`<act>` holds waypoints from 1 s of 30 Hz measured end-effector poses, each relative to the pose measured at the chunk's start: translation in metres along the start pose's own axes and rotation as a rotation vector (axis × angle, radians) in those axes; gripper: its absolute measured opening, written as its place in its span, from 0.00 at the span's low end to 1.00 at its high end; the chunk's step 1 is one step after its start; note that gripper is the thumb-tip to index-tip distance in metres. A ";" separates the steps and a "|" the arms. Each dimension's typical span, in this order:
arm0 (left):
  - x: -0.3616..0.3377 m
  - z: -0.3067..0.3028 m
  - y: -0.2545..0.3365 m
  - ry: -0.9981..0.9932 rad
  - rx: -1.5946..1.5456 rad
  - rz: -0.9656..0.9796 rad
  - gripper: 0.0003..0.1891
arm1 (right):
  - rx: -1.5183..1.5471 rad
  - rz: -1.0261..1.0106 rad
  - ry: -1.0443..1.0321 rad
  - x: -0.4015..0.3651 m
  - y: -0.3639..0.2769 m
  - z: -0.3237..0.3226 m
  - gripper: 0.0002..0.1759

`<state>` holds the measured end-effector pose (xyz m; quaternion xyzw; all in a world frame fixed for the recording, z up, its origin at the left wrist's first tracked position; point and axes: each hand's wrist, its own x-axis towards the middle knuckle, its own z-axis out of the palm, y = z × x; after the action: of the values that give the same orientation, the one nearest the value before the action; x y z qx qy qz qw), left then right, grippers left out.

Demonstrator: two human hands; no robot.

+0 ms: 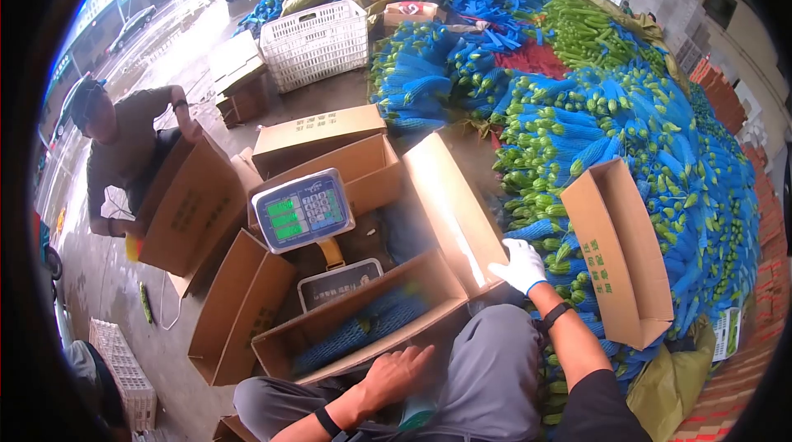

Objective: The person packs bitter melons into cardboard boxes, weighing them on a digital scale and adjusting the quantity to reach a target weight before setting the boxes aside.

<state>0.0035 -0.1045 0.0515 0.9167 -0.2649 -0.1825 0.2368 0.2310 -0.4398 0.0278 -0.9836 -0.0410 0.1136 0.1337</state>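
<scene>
My left hand (398,375) is bare and hovers at the near side of an open cardboard box (285,345); its fingers are curled, and what they hold, if anything, is hidden. Inside that box lie green vegetables in blue mesh sleeves (363,328). My right hand (521,266), in a white glove, is at the corner of a box flap (458,215), beside the big pile of blue-sleeved green vegetables (577,219). Whether its fingers grip the flap cannot be made out. A scale with a lit green display (303,209) stands behind the box.
Across from me a person (124,141) handles a large cardboard box (198,207). More boxes stand around the scale, and one leans on the pile (615,256). White crates (318,42) stand at the back and lower left (124,376).
</scene>
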 end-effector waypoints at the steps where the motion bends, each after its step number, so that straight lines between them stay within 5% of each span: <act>1: 0.003 0.000 -0.001 0.003 0.003 0.006 0.40 | -0.045 -0.055 0.058 0.002 -0.011 -0.003 0.53; 3: 0.002 0.004 0.005 0.162 -0.012 0.062 0.29 | -0.186 -0.173 0.116 -0.004 -0.035 -0.009 0.49; 4: 0.002 0.003 0.005 0.159 -0.013 0.064 0.29 | -0.186 -0.170 0.114 0.000 -0.038 -0.003 0.49; 6: 0.001 0.002 0.007 0.150 -0.025 0.065 0.28 | -0.435 -0.511 0.242 0.005 -0.042 0.009 0.40; 8: 0.001 0.001 0.007 0.165 -0.023 0.062 0.29 | -0.414 -0.522 0.231 0.003 -0.043 0.013 0.34; 10: 0.002 -0.002 0.005 0.184 -0.019 0.058 0.29 | -0.477 -0.338 0.119 0.002 -0.042 0.012 0.38; 12: 0.002 -0.004 0.004 -0.004 -0.029 -0.037 0.40 | -0.479 -0.256 0.086 -0.006 -0.047 0.002 0.44; 16: 0.000 -0.001 0.001 -0.037 0.010 -0.027 0.41 | -0.552 -0.008 -0.039 -0.007 -0.066 -0.009 0.62; 18: -0.005 0.003 0.004 0.025 0.093 -0.003 0.41 | -0.532 0.017 0.001 -0.004 -0.068 -0.005 0.61; 20: -0.007 -0.001 0.005 0.097 0.011 0.010 0.40 | -0.269 0.010 -0.005 0.011 -0.045 0.012 0.61; 22: -0.006 0.000 0.003 0.055 0.023 -0.022 0.40 | -0.400 -0.027 0.142 0.008 -0.037 0.007 0.60; 26: -0.010 -0.013 0.008 0.025 -0.038 -0.076 0.41 | 0.024 0.323 0.206 0.024 0.011 0.018 0.58; 28: -0.012 -0.015 0.009 0.029 -0.040 -0.076 0.41 | 0.009 0.343 0.277 0.034 0.028 0.033 0.52; 30: -0.014 -0.019 0.010 0.026 -0.042 -0.072 0.41 | 0.699 0.243 0.230 0.045 0.059 0.054 0.45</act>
<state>-0.0032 -0.0977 0.0755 0.9228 -0.2248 -0.1847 0.2527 0.2646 -0.4773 -0.0485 -0.8827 0.1323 0.0248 0.4502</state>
